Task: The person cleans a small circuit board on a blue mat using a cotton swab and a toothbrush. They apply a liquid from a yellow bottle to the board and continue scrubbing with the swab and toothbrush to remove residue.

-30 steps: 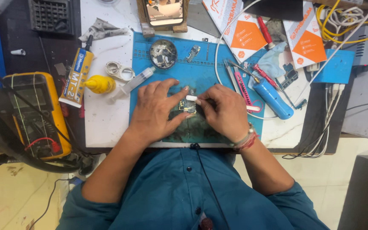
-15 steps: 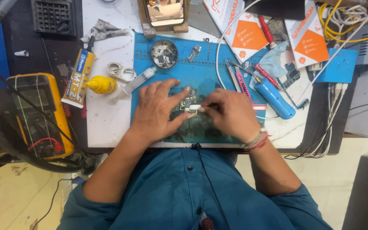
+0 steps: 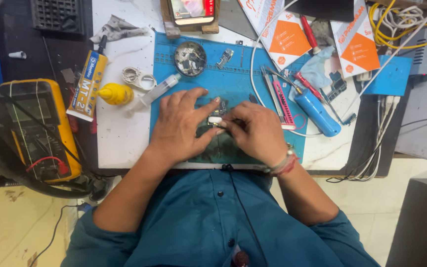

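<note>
Both hands meet over a small circuit board (image 3: 217, 114) on the blue mat (image 3: 233, 84). The left hand (image 3: 179, 126) lies spread, fingertips pinning the board down. The right hand (image 3: 255, 131) pinches a small white tool (image 3: 215, 119) against it. A blue cylinder (image 3: 316, 112) lies just right of the right hand on the desk (image 3: 119, 138).

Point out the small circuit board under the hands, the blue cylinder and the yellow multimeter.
circuit board (image 3: 218, 106): head view, top edge showing between the fingers.
blue cylinder (image 3: 315, 112): head view, mid-body.
yellow multimeter (image 3: 64, 129): head view, right side of casing.
</note>
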